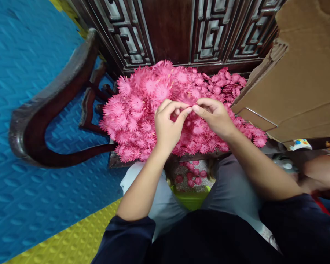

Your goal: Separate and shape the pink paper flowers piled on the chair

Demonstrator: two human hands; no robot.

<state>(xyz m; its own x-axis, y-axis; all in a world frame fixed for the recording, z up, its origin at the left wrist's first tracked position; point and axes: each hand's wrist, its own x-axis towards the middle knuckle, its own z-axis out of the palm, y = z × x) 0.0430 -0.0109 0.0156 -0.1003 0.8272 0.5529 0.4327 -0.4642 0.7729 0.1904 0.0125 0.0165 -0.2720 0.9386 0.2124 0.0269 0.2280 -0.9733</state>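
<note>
A pink artificial flower, a little blurred, is pinched between my two hands above a big heap of similar pink flowers. My left hand grips its near left edge with thumb and forefinger. From the other side my right hand closes thumb and fingers on it, the two thumb tips almost meeting. Part of the flower is hidden behind my fingers. Larger, fuller blooms make up the heap's left side; smaller ones lie toward the right.
Dark carved wood forms the seat's armrest at left and its lattice back. A torn cardboard box stands at right. Between my knees is a green stool, with several flowers on the floor beyond. Another person's limb shows at far right.
</note>
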